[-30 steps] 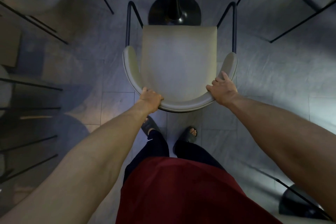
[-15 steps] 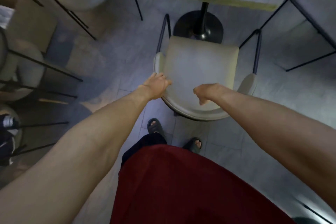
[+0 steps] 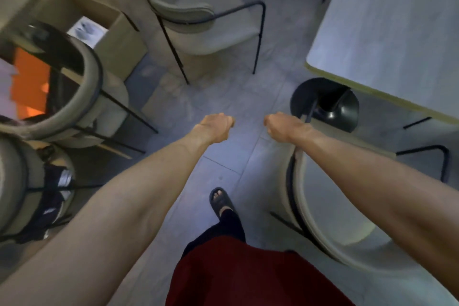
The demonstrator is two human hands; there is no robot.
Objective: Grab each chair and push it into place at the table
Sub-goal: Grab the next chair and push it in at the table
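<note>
The beige chair [image 3: 323, 238] with a curved back and black metal legs stands at my lower right, pushed toward the pale square table [image 3: 387, 40] on its black round base [image 3: 325, 104]. My right forearm passes over that chair's back. My right hand [image 3: 280, 124] is curled into a loose fist above the floor, holding nothing. My left hand [image 3: 216, 126] is likewise curled shut and holds nothing, a little to the left over bare tiles. Another beige chair [image 3: 198, 17] stands ahead at the top centre, away from the table.
Two more round-backed chairs [image 3: 74, 97] stand at the left, the nearer one [image 3: 29, 189] with dark clothes on it. A cardboard box [image 3: 109, 30] sits at the upper left. Grey tiled floor lies between the chairs; my sandalled foot [image 3: 221, 201] steps forward.
Both hands have let go of the chair's back and curled shut. My view has swung left, so the chair and table now lie at the right and other chairs have come into view.
</note>
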